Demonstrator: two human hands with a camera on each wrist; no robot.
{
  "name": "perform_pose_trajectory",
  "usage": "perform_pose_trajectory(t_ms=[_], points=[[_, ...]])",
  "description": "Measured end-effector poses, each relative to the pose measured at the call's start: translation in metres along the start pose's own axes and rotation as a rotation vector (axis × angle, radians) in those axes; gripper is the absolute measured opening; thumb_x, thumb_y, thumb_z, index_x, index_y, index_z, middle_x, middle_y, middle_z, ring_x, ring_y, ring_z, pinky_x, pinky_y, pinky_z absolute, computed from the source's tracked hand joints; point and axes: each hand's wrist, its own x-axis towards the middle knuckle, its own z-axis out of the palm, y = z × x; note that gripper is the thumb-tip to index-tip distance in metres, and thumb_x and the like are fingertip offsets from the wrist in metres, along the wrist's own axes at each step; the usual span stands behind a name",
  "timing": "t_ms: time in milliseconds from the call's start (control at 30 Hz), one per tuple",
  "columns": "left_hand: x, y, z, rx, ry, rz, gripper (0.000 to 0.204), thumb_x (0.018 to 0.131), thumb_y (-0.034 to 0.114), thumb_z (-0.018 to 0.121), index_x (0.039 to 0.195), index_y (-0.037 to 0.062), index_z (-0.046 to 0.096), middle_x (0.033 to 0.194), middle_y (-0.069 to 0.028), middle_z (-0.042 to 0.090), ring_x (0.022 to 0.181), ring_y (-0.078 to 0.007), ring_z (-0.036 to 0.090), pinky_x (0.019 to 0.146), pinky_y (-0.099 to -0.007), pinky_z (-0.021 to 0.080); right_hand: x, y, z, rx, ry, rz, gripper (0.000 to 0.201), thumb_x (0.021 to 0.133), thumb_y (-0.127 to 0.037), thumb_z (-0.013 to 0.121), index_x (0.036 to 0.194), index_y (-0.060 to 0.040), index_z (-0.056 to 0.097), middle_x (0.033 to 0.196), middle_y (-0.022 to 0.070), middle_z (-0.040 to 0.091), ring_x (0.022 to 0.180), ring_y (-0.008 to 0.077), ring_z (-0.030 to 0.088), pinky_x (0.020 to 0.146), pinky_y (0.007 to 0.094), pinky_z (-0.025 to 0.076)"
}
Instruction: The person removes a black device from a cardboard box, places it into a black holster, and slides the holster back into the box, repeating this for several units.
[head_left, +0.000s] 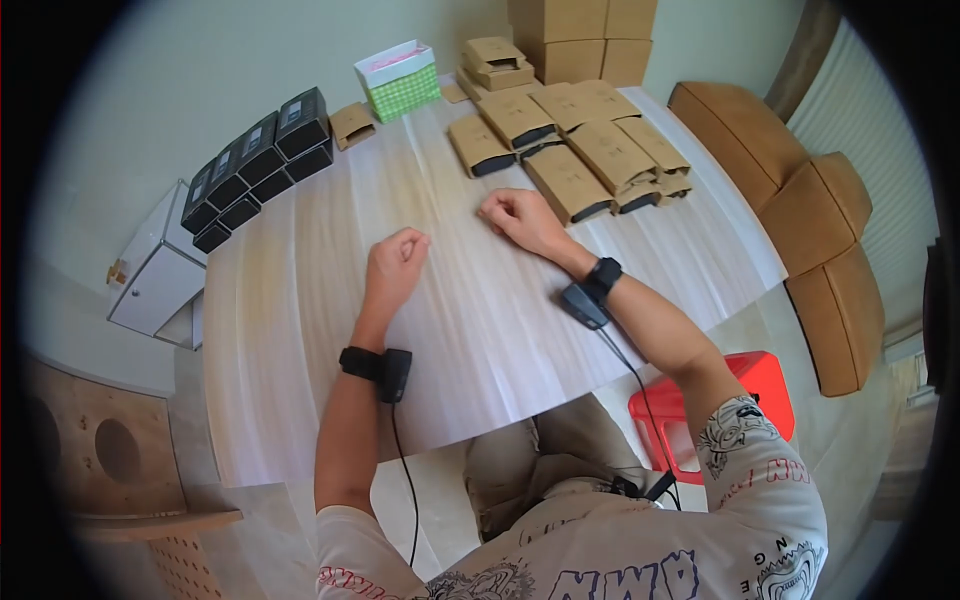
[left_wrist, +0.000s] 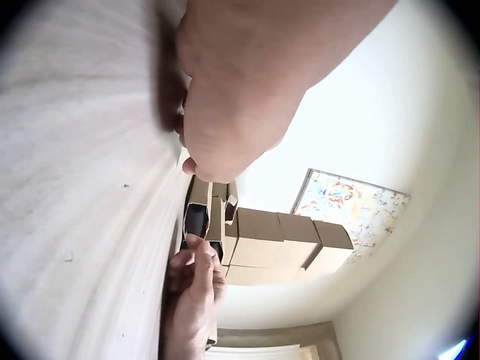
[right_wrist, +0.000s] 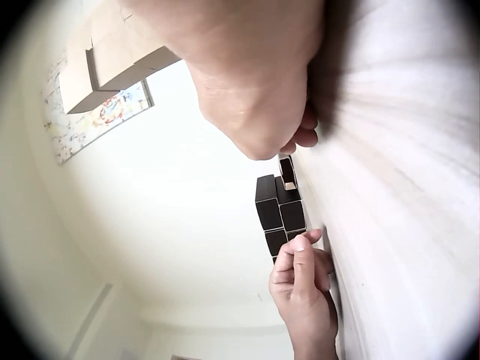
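My left hand (head_left: 396, 263) rests on the wooden table (head_left: 330, 290) with its fingers loosely curled and nothing in its hold. To its right lies my right hand (head_left: 522, 218), also loosely curled and holding nothing. Just beyond the right hand is a group of brown cardboard boxes (head_left: 565, 185), several with dark contents showing at their open ends. In the right wrist view the thumb of the left hand (right_wrist: 301, 289) lies along its bent fingers. The left wrist view shows the right hand (left_wrist: 196, 296) low over the tabletop, overlapping the brown boxes.
Stacked black boxes (head_left: 245, 160) line the far left edge, beside a small brown box (head_left: 353, 126). A green-and-white bag (head_left: 402, 85) stands at the back. Large cartons (head_left: 575, 55) rise behind the brown boxes. A red stool (head_left: 770, 385) stands at the right. Cables hang from both wrist cameras.
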Motion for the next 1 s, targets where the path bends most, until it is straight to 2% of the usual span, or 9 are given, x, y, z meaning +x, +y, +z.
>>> perform_pose_trajectory(t_ms=[67,100,200,367,467,600,800,867,1000], points=[[0.001,0.0,0.0,0.034,0.019,0.059,0.02,0.1,0.016,0.072,0.092,-0.0027,0.071,0.058,-0.0093,0.041,0.053,-0.0145,0.039,0.053,-0.0353,0.038,0.001,-0.001,-0.001,0.11,-0.05,0.027,0.027,0.099,-0.024,0.065,0.096,0.0004,0.075,0.074,0.0117,0.07,0.066,0.0195,0.066,0.065,0.0364,0.052],[0.002,0.0,-0.001,0.04,0.017,0.07,0.02,0.1,0.016,0.072,0.092,-0.0027,0.071,0.058,-0.0093,0.041,0.053,-0.0145,0.039,0.053,-0.0353,0.038,0.002,0.001,-0.001,0.083,-0.043,0.004,0.025,0.098,-0.024,0.065,0.095,-0.0008,0.075,0.073,0.0115,0.07,0.066,0.0209,0.066,0.064,0.0373,0.051],[0.001,0.0,-0.002,0.071,0.0,0.077,0.02,0.099,0.015,0.072,0.093,-0.0035,0.072,0.058,-0.0073,0.04,0.054,-0.0127,0.039,0.054,-0.0342,0.038,0.002,0.002,-0.003,0.073,-0.063,-0.052,0.024,0.098,-0.023,0.066,0.094,-0.0013,0.075,0.072,0.0118,0.069,0.065,0.0221,0.066,0.064,0.0375,0.051],[0.001,-0.003,-0.001,0.018,-0.006,0.043,0.017,0.099,0.014,0.072,0.095,-0.0032,0.073,0.059,-0.0029,0.039,0.056,-0.0096,0.038,0.055,-0.0319,0.037,0.0,-0.006,-0.008,-0.004,-0.073,-0.083,0.022,0.097,-0.023,0.067,0.095,-0.002,0.073,0.075,0.0152,0.07,0.072,0.0339,0.069,0.071,0.0448,0.054],[-0.001,0.003,-0.003,0.051,-0.042,0.001,0.017,0.102,0.013,0.071,0.097,-0.0027,0.074,0.065,0.0054,0.04,0.063,-0.0049,0.037,0.058,-0.0269,0.034,-0.002,-0.015,-0.014,-0.035,-0.109,-0.057,0.022,0.097,-0.022,0.066,0.096,-0.0012,0.073,0.076,0.015,0.07,0.073,0.0336,0.07,0.072,0.0447,0.054],[0.0,-0.002,-0.002,0.061,-0.035,0.037,0.017,0.102,0.013,0.071,0.097,-0.0029,0.074,0.065,0.0058,0.04,0.063,-0.0046,0.036,0.057,-0.0272,0.033,-0.003,-0.014,-0.015,-0.03,-0.142,-0.067,0.022,0.097,-0.02,0.066,0.099,0.0001,0.073,0.08,0.0158,0.072,0.078,0.0351,0.071,0.074,0.0451,0.054],[-0.001,0.0,-0.003,0.045,-0.048,0.015,0.018,0.102,0.014,0.071,0.097,-0.0029,0.074,0.065,0.0061,0.04,0.063,-0.0045,0.036,0.057,-0.0274,0.032,-0.002,-0.039,-0.042,-0.153,0.061,-0.227,0.021,0.098,-0.016,0.062,0.108,0.0004,0.072,0.102,0.0192,0.073,0.094,0.0367,0.071,0.084,0.0445,0.056],[0.0,0.001,-0.002,0.033,-0.015,0.035,0.018,0.1,0.014,0.072,0.094,-0.0027,0.074,0.059,-0.0002,0.037,0.057,-0.0084,0.035,0.054,-0.0307,0.033,0.006,-0.059,-0.075,-0.172,0.26,-0.322,0.022,0.098,-0.016,0.063,0.111,-0.0004,0.072,0.107,0.0194,0.072,0.099,0.0358,0.071,0.088,0.0439,0.056],[0.004,-0.012,-0.004,-0.011,-0.066,-0.021,0.018,0.103,0.015,0.07,0.1,-0.0025,0.075,0.063,0.0027,0.048,0.061,-0.0066,0.044,0.059,-0.0268,0.039,0.013,-0.053,-0.164,-0.189,0.609,-0.129,0.028,0.102,-0.022,0.065,0.117,-0.0006,0.074,0.113,0.0186,0.075,0.107,0.0336,0.072,0.094,0.0428,0.056]])
